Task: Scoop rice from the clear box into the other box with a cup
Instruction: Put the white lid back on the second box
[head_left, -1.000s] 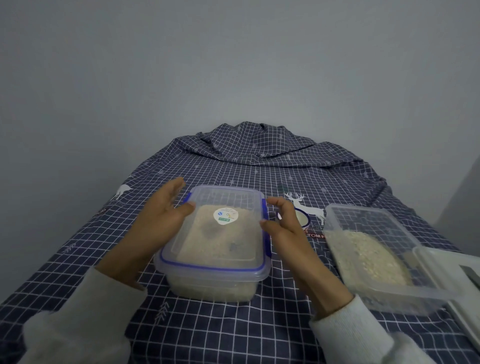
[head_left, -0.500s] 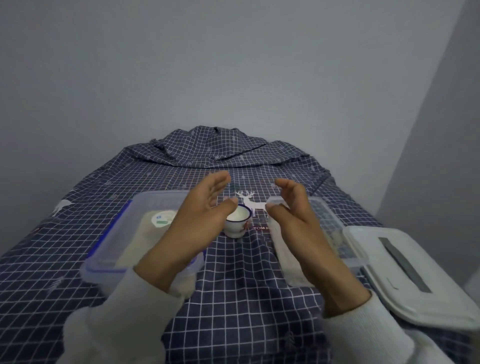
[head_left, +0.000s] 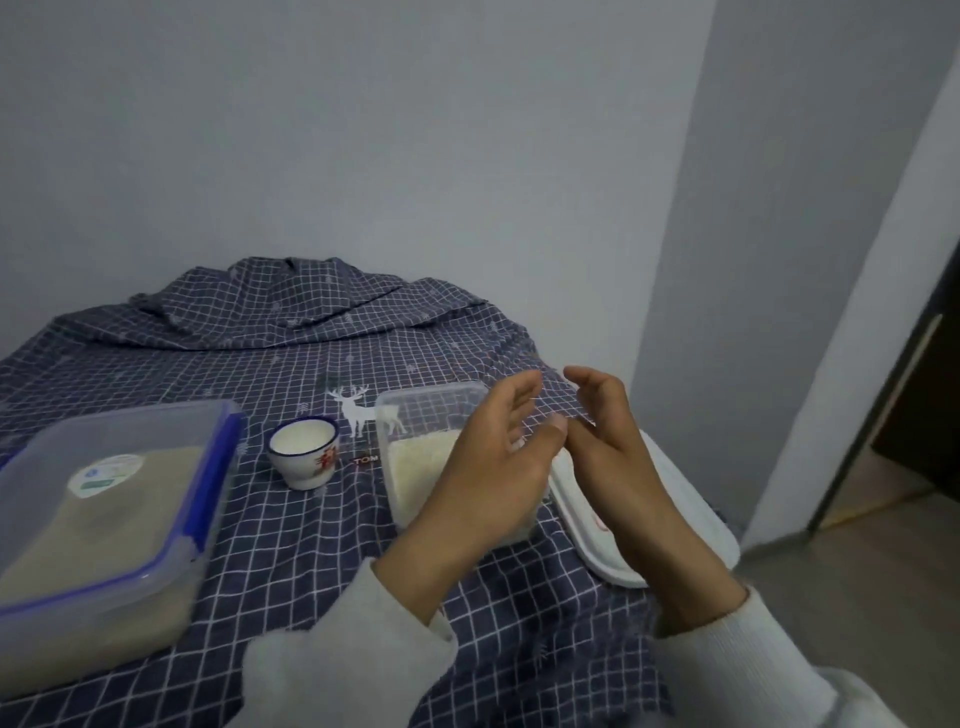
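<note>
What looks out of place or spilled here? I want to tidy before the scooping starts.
No rice shows on the checked cloth. One oddity: the blue-rimmed box still has its lid on, while the open box has its white lid beside it. The cup stands upright between them, untouched.

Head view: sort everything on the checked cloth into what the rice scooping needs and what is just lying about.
For the job:
- small white enamel cup with dark rim
- open clear plastic box of rice
- blue-rimmed clear box, lid on

Lying about:
- white plastic lid
- navy checked cloth with white deer
</note>
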